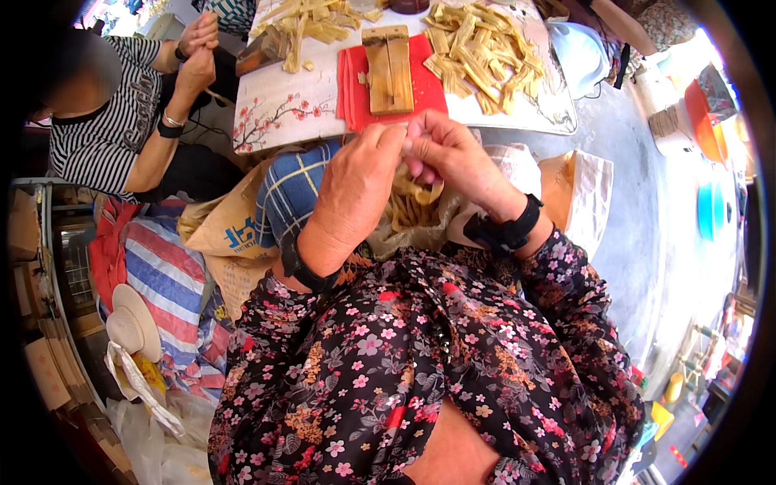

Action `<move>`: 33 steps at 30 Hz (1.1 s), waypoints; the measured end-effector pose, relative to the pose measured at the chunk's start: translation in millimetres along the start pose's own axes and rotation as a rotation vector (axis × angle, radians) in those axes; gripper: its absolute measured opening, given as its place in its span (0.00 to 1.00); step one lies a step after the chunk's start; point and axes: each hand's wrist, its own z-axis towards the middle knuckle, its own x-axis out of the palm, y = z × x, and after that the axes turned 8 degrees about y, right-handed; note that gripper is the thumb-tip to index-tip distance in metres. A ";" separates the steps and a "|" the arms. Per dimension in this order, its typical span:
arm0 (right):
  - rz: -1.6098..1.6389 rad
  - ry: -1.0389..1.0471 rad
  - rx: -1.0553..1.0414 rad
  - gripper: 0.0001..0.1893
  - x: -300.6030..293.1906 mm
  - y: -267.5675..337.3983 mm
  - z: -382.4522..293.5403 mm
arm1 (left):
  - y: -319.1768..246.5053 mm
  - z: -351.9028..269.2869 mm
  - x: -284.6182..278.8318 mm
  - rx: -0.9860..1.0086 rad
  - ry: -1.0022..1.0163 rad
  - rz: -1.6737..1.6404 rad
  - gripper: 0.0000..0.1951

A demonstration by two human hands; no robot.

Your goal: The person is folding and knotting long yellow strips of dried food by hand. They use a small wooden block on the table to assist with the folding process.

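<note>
My left hand (362, 180) and my right hand (451, 156) meet just in front of the table edge, fingertips pinched together. Whatever lies between the fingers is hidden or too small to tell. Below them, an open sack (397, 239) on my lap holds yellowish curled strips (412, 212). Beyond my hands a wooden block with a slot (391, 76) rests on a folded red cloth (429, 79) on the table. A heap of flat, dried yellow strips (479, 54) lies right of the block, and another pile of strips (297, 30) lies to its left.
The white table (282, 130) has a blossom print. A co-worker in a striped shirt (109, 121) sits at the left, hands raised. Printed sacks (221, 221) and a straw hat (130, 321) are at the left; a blue basin (710, 209) stands on the floor at the right.
</note>
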 end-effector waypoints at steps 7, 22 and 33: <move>-0.295 0.027 -0.039 0.15 2.6 -3.7 -5.4 | 37.8 8.4 11.0 0.146 -0.080 0.096 0.08; -0.583 -0.334 -0.177 0.15 -46.1 15.4 45.4 | 73.9 55.5 11.2 -0.184 0.100 -1.067 0.10; -0.904 -0.436 -0.103 0.17 -66.7 -4.0 78.4 | 105.6 86.7 32.1 -0.268 -0.014 -0.430 0.12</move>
